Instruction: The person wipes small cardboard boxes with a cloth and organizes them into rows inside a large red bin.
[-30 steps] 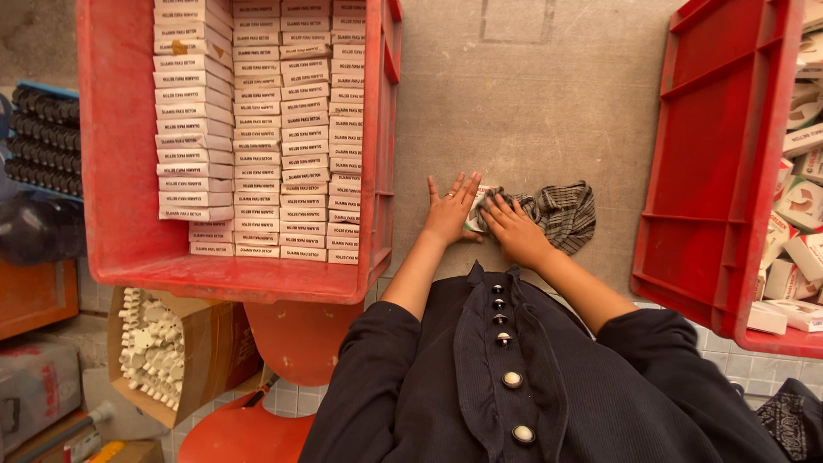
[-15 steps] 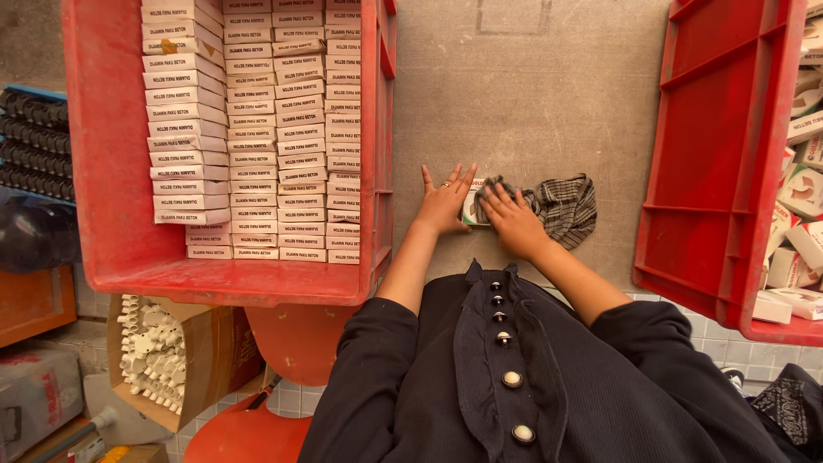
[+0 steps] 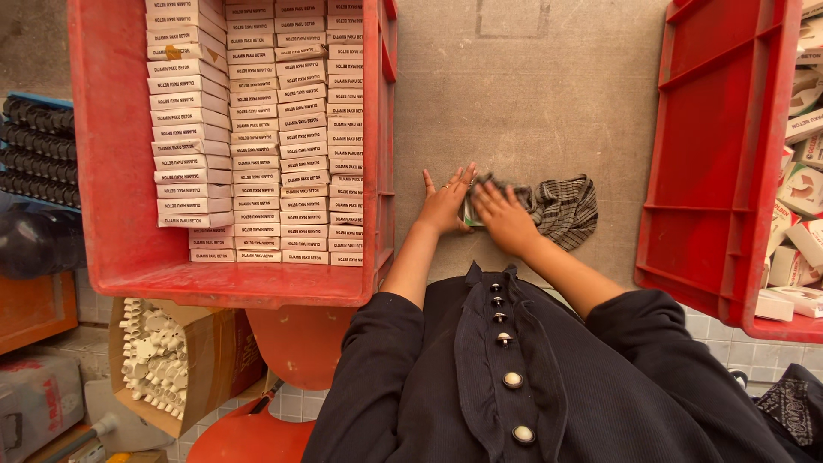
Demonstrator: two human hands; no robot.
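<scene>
Head view looks straight down on a grey bench [image 3: 531, 94] where both hands meet over a small pale box [image 3: 471, 212]. The left hand [image 3: 444, 203] lies with fingers spread, its palm against the box's left side. The right hand [image 3: 503, 218] covers the box from the right, blurred, with fingers bent over it; whether it truly grips or only presses I cannot tell. A checked cloth [image 3: 564, 208] lies crumpled just beside the right hand, touching the box's far end or very near it.

On the left, a red crate [image 3: 111, 214] holds neat rows of flat white boxes [image 3: 257, 129], filling most of its floor but leaving a bare strip along its left wall and near edge. On the right, a second red crate [image 3: 729, 171] holds loose, jumbled cartons [image 3: 801, 189]. Judging from this, much packing is done, the crate has room left, and the one box in hand lies on the bench between the crates.
</scene>
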